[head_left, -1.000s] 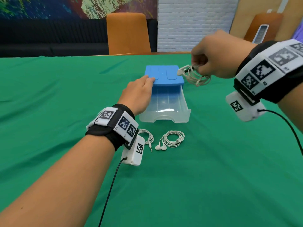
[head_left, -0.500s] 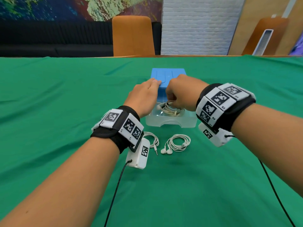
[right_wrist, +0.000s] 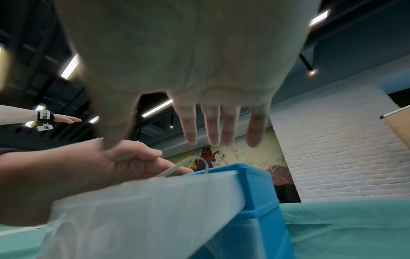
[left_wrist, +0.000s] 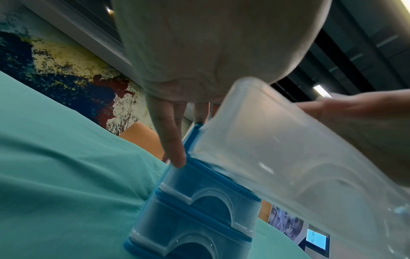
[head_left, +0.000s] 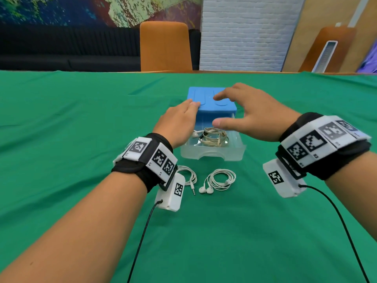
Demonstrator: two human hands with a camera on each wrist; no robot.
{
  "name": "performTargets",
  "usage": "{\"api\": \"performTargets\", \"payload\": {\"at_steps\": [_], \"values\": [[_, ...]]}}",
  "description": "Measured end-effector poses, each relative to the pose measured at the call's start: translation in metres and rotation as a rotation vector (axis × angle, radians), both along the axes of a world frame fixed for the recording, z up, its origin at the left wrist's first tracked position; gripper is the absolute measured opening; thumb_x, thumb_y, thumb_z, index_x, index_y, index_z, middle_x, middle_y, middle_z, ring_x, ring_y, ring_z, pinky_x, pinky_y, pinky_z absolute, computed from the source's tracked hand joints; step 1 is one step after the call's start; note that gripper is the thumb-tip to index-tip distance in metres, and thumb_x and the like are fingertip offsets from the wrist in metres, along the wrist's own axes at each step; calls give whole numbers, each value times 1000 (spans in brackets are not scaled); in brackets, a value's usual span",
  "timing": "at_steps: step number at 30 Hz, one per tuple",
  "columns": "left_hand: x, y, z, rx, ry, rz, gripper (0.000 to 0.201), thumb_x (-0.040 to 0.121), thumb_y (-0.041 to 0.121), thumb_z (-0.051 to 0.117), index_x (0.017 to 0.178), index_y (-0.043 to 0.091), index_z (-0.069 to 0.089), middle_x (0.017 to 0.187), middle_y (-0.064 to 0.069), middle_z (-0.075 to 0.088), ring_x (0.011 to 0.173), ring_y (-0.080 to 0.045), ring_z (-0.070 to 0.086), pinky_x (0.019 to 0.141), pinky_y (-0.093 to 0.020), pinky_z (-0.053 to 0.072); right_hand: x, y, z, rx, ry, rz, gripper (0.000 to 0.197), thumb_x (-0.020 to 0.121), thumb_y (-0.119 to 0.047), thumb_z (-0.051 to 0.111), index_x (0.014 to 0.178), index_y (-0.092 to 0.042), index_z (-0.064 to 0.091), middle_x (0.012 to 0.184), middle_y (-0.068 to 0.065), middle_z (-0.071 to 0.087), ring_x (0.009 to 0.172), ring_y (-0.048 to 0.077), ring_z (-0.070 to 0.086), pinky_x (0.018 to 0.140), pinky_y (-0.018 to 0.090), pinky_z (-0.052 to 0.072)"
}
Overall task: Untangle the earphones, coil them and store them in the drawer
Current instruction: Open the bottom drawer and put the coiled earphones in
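A blue drawer unit [head_left: 212,107] stands mid-table with its clear top drawer [head_left: 212,155] pulled out toward me. A beige coiled earphone [head_left: 213,136] lies inside that drawer. My left hand [head_left: 179,123] rests flat on the unit's left top edge, its fingers [left_wrist: 170,140] straight against the blue frame. My right hand [head_left: 244,117] hovers spread over the drawer and holds nothing; its fingers [right_wrist: 213,126] are straight. A white coiled earphone [head_left: 219,180] lies on the cloth in front of the drawer. Another white cable coil [head_left: 189,176] shows partly behind my left wrist.
The green cloth [head_left: 61,139] covers the whole table. An orange chair [head_left: 165,45] stands at the far edge. The unit has lower shut drawers [left_wrist: 199,219]. Black cables run from both wrist cameras toward me.
My right hand brought the beige coil down into the drawer, let go of it, and now lifts with fingers spread. My left hand stayed on the unit.
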State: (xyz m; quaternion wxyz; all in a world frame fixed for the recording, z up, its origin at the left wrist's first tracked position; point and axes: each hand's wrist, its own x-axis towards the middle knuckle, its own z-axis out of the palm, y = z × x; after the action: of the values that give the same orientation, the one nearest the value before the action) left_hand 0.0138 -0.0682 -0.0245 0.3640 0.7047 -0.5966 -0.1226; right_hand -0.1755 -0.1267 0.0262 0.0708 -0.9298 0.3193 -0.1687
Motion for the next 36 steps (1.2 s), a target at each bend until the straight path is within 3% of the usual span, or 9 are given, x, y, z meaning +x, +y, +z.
{"api": "performTargets", "payload": {"at_steps": [3, 6, 12, 17, 21, 23, 26, 30, 36], "values": [[-1, 0, 0, 8, -42, -12, 71, 88, 47, 12, 147, 27, 47, 158, 3, 39, 144, -19, 35, 114, -36, 27, -10, 7, -8, 115, 237, -9, 121, 60, -83, 59, 159, -30, 14, 164, -4, 17, 151, 16, 16, 122, 48, 20], [1, 0, 0, -6, -38, -24, 65, 94, 45, 15, 145, 26, 49, 155, 2, 43, 143, -18, 37, 108, -32, 28, -11, 0, -20, 78, 341, -37, 128, 61, -82, 63, 160, -28, 2, 167, -5, 5, 154, 16, 5, 121, 57, 18], [3, 1, 1, -4, -44, -34, 63, 96, 47, 19, 146, 25, 49, 159, 3, 38, 146, -16, 32, 117, -32, 24, 2, -26, -30, 63, 156, -48, 109, 73, -66, 71, 157, -19, 21, 159, 1, 26, 147, 23, 26, 118, 52, 29], [3, 0, 1, -12, -50, -15, 46, 108, 36, 27, 146, 24, 50, 159, 3, 36, 147, -15, 30, 120, -33, 22, 12, -41, -41, -24, 86, -98, 87, 80, -50, 75, 152, -25, 34, 151, -1, 34, 139, 26, 33, 110, 56, 36], [3, 0, -1, -15, -57, -16, 46, 107, 37, 27, 146, 26, 50, 159, 5, 37, 147, -13, 30, 121, -34, 21, 10, -50, -49, 12, -105, -15, 72, 80, -37, 79, 144, -21, 48, 140, 2, 48, 129, 25, 45, 111, 42, 37], [4, -1, -2, -16, -66, -23, 49, 106, 39, 25, 146, 26, 50, 159, 5, 37, 147, -13, 30, 121, -36, 22, 5, -52, -50, 52, -251, 16, 57, 82, -30, 79, 133, -20, 57, 133, 1, 58, 124, 20, 54, 109, 37, 41], [5, -1, -2, -21, -64, -34, 51, 105, 40, 24, 146, 26, 50, 159, 6, 37, 147, -13, 30, 121, -37, 22, -3, -52, -54, -19, -411, 32, 27, 82, -24, 78, 106, -19, 65, 109, -1, 68, 105, 18, 63, 96, 41, 51], [4, -2, -3, -25, -60, -32, 52, 104, 41, 25, 146, 25, 50, 159, 5, 37, 147, -13, 30, 122, -37, 22, -6, -49, -65, -175, -404, 42, 5, 86, -21, 75, 89, -17, 73, 102, 4, 67, 96, 23, 65, 89, 39, 50], [5, -1, -3, -19, -76, -28, 51, 104, 40, 25, 147, 24, 49, 159, 5, 37, 147, -14, 31, 121, -38, 23, -5, -48, -67, -196, -235, -5, 15, 90, -26, 69, 97, -14, 74, 120, 7, 60, 110, 30, 58, 97, 39, 46]]}}
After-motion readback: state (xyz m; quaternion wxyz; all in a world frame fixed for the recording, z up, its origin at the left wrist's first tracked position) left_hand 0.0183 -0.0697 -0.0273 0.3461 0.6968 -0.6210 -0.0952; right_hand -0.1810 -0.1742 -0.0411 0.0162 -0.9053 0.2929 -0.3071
